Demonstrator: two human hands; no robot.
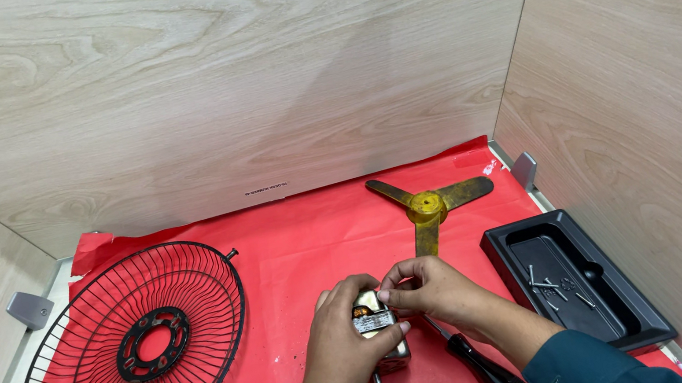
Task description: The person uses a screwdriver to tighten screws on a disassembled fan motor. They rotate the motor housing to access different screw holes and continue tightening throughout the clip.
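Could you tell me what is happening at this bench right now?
A person holds a small metal fan motor over the red mat: the left hand grips its body, and the right hand pinches at its top. A black wire fan guard lies at left, a yellow three-blade fan propeller behind, a screwdriver beside the right wrist, and screws sit in a black tray.

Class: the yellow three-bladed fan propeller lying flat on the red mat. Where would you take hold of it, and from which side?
Probably at the round centre hub of the yellow translucent three-bladed fan propeller, coming straight down from above. It lies flat on the red mat, so the thin blades offer little edge, while the raised hub stands proud and sits at the balance point.
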